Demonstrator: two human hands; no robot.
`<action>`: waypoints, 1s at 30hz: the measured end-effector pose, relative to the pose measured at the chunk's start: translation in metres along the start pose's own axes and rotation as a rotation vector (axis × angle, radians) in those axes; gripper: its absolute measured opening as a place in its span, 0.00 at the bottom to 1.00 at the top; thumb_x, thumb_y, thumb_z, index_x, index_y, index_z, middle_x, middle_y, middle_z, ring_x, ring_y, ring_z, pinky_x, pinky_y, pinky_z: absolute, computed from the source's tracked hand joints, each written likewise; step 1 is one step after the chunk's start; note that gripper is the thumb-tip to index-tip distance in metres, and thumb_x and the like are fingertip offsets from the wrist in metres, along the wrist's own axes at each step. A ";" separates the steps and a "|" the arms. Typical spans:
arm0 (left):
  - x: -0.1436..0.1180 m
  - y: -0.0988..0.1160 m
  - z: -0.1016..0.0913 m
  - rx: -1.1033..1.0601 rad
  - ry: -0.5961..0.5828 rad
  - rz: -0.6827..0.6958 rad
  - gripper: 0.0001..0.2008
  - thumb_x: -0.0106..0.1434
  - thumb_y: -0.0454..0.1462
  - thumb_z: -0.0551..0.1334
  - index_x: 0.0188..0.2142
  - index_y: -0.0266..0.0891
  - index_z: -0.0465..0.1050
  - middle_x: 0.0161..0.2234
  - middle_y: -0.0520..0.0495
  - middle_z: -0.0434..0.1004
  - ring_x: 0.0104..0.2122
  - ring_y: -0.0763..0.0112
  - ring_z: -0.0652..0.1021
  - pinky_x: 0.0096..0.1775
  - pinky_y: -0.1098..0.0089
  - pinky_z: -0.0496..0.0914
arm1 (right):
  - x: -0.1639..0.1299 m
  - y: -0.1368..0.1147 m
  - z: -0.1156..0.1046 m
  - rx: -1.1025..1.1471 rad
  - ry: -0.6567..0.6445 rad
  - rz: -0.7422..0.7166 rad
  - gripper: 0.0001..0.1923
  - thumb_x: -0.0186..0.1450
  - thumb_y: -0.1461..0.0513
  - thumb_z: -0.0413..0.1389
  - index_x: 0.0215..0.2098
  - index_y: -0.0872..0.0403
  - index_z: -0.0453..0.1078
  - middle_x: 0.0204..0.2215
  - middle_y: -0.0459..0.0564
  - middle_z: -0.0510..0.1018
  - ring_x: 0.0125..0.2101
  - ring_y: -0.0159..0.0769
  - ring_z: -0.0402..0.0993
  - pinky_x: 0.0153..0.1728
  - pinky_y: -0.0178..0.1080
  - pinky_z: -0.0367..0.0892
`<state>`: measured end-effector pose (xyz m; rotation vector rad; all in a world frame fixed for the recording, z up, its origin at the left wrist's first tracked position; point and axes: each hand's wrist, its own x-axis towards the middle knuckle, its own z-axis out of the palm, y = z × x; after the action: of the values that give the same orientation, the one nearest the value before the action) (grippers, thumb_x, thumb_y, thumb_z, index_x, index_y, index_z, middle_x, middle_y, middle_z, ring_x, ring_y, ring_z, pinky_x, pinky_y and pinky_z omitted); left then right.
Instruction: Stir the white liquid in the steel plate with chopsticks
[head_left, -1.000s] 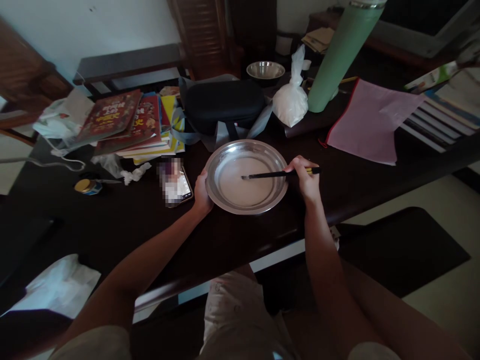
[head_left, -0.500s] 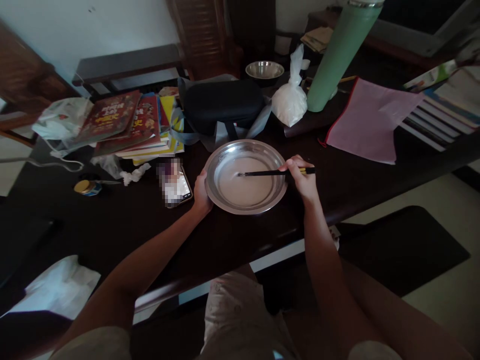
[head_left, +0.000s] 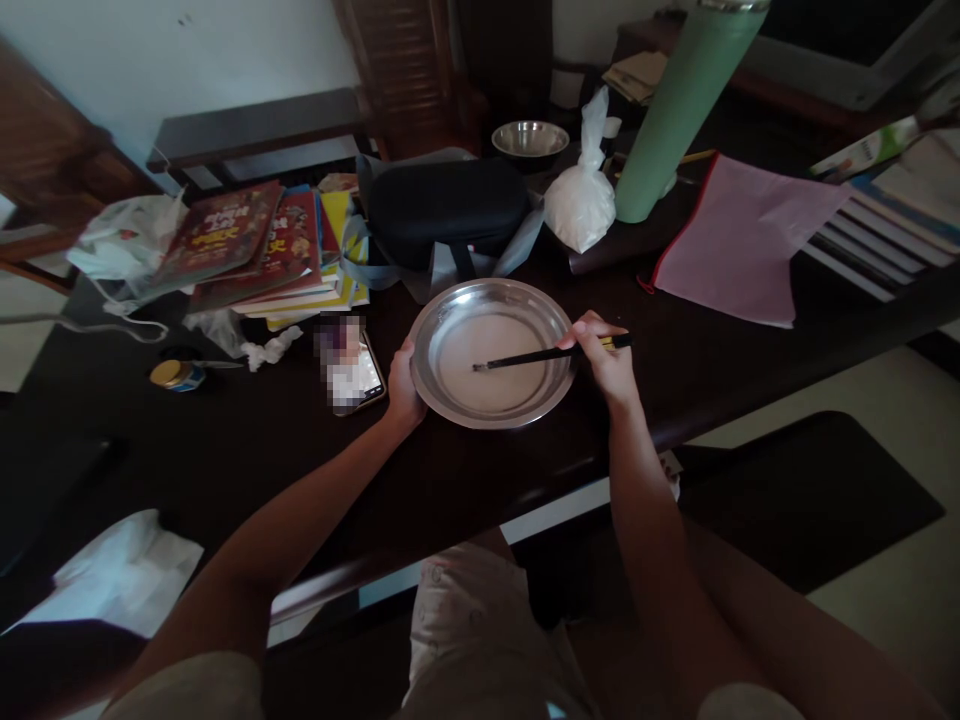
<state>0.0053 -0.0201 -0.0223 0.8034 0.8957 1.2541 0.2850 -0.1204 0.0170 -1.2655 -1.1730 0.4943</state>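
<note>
The plate (head_left: 447, 315) is shiny, smooth metal. The desk (head_left: 247, 440) is dark glossy wood. The bag (head_left: 578, 205) is thin, crinkled plastic.

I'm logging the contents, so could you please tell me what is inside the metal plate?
The metal plate holds a shallow pale whitish liquid, with the chopsticks dipping in from the right hand. The plate's bottom is covered.

Books (head_left: 255, 245) stacked at the table's back-left, black case (head_left: 446, 210) behind center, green bottle (head_left: 679, 110) and pink folder (head_left: 739, 240) toward the back-right corner.
</note>
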 end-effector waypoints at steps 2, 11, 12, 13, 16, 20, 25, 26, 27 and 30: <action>0.000 0.000 0.000 -0.004 0.000 0.000 0.11 0.65 0.48 0.69 0.37 0.44 0.81 0.35 0.49 0.88 0.49 0.54 0.88 0.53 0.60 0.81 | 0.000 0.000 0.000 -0.025 0.027 -0.017 0.32 0.67 0.31 0.60 0.22 0.44 0.78 0.24 0.46 0.81 0.32 0.42 0.77 0.43 0.51 0.74; 0.002 -0.004 -0.001 -0.013 0.025 -0.005 0.11 0.64 0.48 0.69 0.38 0.45 0.81 0.37 0.49 0.89 0.47 0.56 0.87 0.52 0.61 0.81 | 0.000 0.000 -0.001 -0.012 0.041 -0.032 0.32 0.68 0.32 0.61 0.21 0.45 0.77 0.23 0.46 0.81 0.32 0.43 0.78 0.45 0.52 0.75; 0.002 -0.004 -0.001 -0.008 0.025 -0.007 0.11 0.64 0.48 0.69 0.38 0.45 0.81 0.37 0.49 0.89 0.48 0.55 0.87 0.52 0.61 0.81 | 0.000 0.000 -0.001 -0.004 0.055 -0.023 0.32 0.69 0.32 0.61 0.21 0.45 0.77 0.22 0.46 0.80 0.31 0.42 0.77 0.44 0.52 0.75; 0.002 -0.004 -0.001 -0.004 0.023 -0.007 0.11 0.65 0.49 0.69 0.38 0.44 0.81 0.37 0.48 0.88 0.48 0.55 0.87 0.52 0.61 0.81 | 0.000 0.000 -0.001 0.009 0.053 -0.009 0.32 0.68 0.32 0.61 0.21 0.45 0.77 0.22 0.46 0.80 0.30 0.42 0.77 0.43 0.51 0.75; 0.002 -0.004 -0.001 0.000 0.015 0.000 0.12 0.65 0.49 0.69 0.38 0.44 0.80 0.37 0.48 0.88 0.48 0.54 0.87 0.51 0.60 0.81 | 0.000 0.001 -0.001 0.012 -0.008 0.012 0.32 0.67 0.32 0.61 0.22 0.45 0.78 0.23 0.46 0.81 0.31 0.42 0.77 0.42 0.51 0.75; 0.001 -0.003 0.000 -0.018 0.010 0.002 0.11 0.65 0.48 0.70 0.37 0.44 0.81 0.39 0.47 0.89 0.50 0.53 0.87 0.51 0.60 0.81 | 0.000 0.001 -0.001 -0.023 0.035 -0.017 0.32 0.68 0.32 0.60 0.22 0.44 0.77 0.23 0.46 0.80 0.33 0.42 0.77 0.45 0.52 0.74; 0.001 -0.003 -0.001 -0.035 0.008 -0.010 0.09 0.63 0.47 0.71 0.35 0.45 0.81 0.40 0.48 0.91 0.48 0.54 0.87 0.50 0.62 0.81 | 0.000 0.001 -0.001 0.027 -0.024 0.005 0.31 0.68 0.32 0.62 0.22 0.45 0.78 0.24 0.47 0.81 0.32 0.42 0.77 0.43 0.51 0.74; 0.002 -0.003 -0.001 -0.033 0.010 -0.010 0.10 0.63 0.47 0.71 0.35 0.45 0.81 0.39 0.48 0.91 0.48 0.54 0.87 0.50 0.62 0.81 | 0.000 0.001 -0.001 0.016 -0.018 -0.005 0.31 0.67 0.32 0.62 0.22 0.44 0.78 0.24 0.47 0.81 0.33 0.42 0.78 0.44 0.51 0.75; 0.002 -0.003 -0.001 -0.031 0.013 -0.009 0.10 0.63 0.47 0.71 0.35 0.45 0.81 0.39 0.48 0.90 0.47 0.54 0.87 0.50 0.62 0.81 | 0.000 0.001 -0.001 0.004 0.001 -0.015 0.31 0.67 0.32 0.62 0.22 0.44 0.78 0.24 0.46 0.81 0.33 0.42 0.78 0.45 0.52 0.75; 0.002 -0.004 -0.002 -0.016 0.015 -0.002 0.12 0.65 0.49 0.70 0.35 0.45 0.80 0.36 0.49 0.88 0.46 0.55 0.87 0.50 0.62 0.81 | 0.000 0.000 -0.001 0.008 0.045 -0.006 0.32 0.69 0.32 0.61 0.21 0.45 0.77 0.23 0.46 0.80 0.31 0.41 0.77 0.45 0.52 0.76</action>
<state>0.0053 -0.0187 -0.0265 0.7813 0.8976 1.2659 0.2863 -0.1210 0.0170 -1.2601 -1.1356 0.4633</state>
